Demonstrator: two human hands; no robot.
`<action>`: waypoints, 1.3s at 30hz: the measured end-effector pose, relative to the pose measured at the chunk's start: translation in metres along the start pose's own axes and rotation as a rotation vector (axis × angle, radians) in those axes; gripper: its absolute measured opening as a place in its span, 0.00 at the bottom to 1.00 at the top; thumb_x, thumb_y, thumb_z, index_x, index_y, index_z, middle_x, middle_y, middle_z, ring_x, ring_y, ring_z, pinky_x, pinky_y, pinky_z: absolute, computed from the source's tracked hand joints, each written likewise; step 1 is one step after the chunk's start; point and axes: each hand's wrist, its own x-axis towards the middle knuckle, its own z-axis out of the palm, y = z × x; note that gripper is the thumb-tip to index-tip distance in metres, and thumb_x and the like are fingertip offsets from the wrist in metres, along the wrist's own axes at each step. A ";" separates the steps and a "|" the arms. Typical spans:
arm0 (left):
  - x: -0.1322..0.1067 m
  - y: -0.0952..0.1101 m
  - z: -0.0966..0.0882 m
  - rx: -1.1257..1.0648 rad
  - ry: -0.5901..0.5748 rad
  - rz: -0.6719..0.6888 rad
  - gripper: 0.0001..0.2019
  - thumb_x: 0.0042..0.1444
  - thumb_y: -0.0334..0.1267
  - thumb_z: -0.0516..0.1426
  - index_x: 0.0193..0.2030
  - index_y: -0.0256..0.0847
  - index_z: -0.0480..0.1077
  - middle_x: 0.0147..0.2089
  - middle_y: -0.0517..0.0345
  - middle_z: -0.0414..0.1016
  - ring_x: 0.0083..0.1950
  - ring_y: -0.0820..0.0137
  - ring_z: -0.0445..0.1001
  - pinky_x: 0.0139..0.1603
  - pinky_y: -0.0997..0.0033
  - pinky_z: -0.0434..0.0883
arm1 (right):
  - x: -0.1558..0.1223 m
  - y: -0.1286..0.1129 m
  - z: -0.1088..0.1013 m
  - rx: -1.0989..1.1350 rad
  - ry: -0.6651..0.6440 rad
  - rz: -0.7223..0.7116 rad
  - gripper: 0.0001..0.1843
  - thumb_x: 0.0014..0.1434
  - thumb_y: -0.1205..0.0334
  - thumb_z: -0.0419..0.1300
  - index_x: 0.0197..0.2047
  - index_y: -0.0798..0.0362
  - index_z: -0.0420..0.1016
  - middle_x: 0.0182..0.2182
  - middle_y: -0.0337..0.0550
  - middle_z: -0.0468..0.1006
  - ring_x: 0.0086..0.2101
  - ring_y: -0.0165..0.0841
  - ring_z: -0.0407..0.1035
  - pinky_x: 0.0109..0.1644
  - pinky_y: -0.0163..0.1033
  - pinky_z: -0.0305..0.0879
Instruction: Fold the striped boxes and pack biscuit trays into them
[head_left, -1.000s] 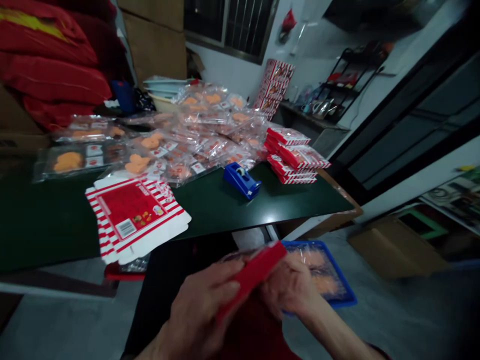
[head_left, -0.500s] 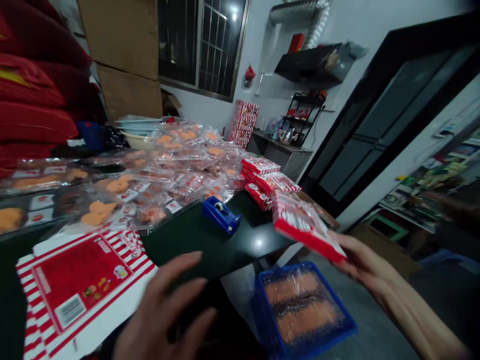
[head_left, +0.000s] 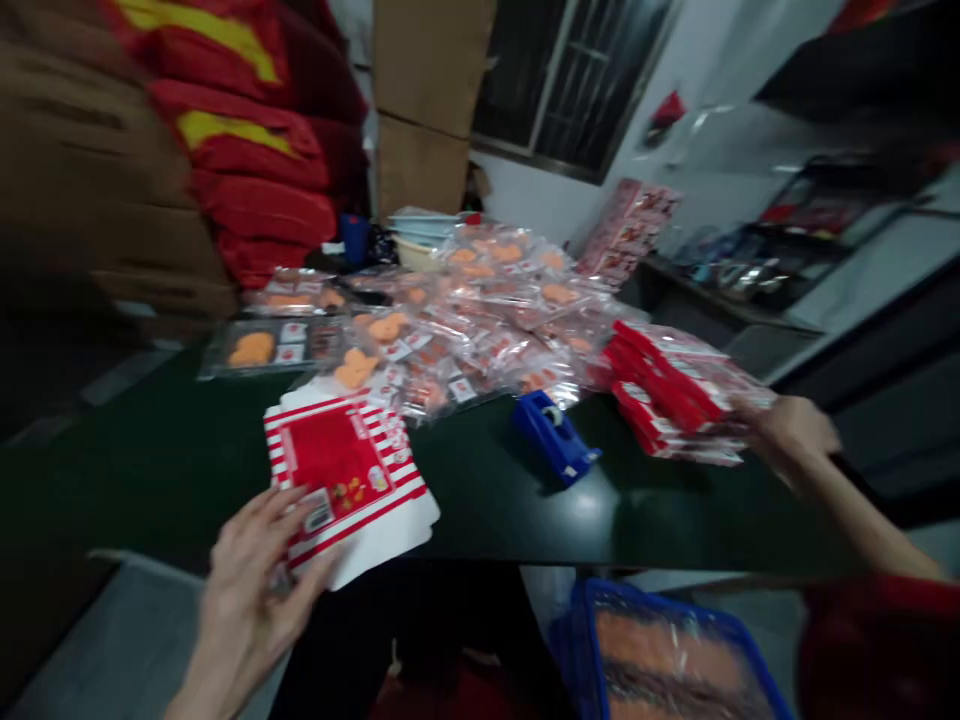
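- Since half a second ago, my left hand [head_left: 247, 590] has reached the flat red-and-white striped cardboard sheets [head_left: 349, 480], fingers wide; lifting one calls for parting the top sheet.
- My right hand [head_left: 799, 430] has swung to the slim red-and-white boxes [head_left: 675, 395] stacked on the dark green worktop [head_left: 487, 510]; placing one seems in hand, but blur hides the grip.

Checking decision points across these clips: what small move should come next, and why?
Probably the left hand should lift the top red-and-white striped, flat cardboard sheet: its fingers lie over the sheet's near-left part, while the blurred right hand is at the stacked red-and-white rectangular boxes.
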 end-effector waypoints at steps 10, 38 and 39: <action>-0.026 -0.015 -0.007 0.092 -0.443 0.124 0.19 0.60 0.35 0.53 0.58 0.45 0.66 0.61 0.44 0.67 0.67 0.52 0.57 0.57 0.48 0.62 | -0.232 -0.075 0.172 -0.007 -0.969 -0.844 0.27 0.53 0.55 0.64 0.55 0.52 0.68 0.49 0.53 0.73 0.46 0.42 0.69 0.48 0.48 0.68; -0.046 0.017 0.004 -0.438 0.211 -0.974 0.22 0.42 0.47 0.65 0.40 0.42 0.62 0.29 0.60 0.73 0.28 0.68 0.74 0.28 0.69 0.72 | -0.208 -0.151 0.404 -0.262 -0.919 -1.012 0.21 0.65 0.51 0.48 0.51 0.56 0.70 0.47 0.52 0.71 0.47 0.39 0.62 0.51 0.43 0.55; -0.043 0.017 0.005 -0.592 0.202 -1.061 0.26 0.40 0.48 0.66 0.41 0.42 0.59 0.28 0.61 0.73 0.27 0.68 0.74 0.26 0.70 0.71 | -0.201 -0.151 0.408 -0.278 -0.907 -0.973 0.20 0.66 0.53 0.47 0.50 0.57 0.71 0.46 0.52 0.72 0.47 0.39 0.62 0.51 0.43 0.55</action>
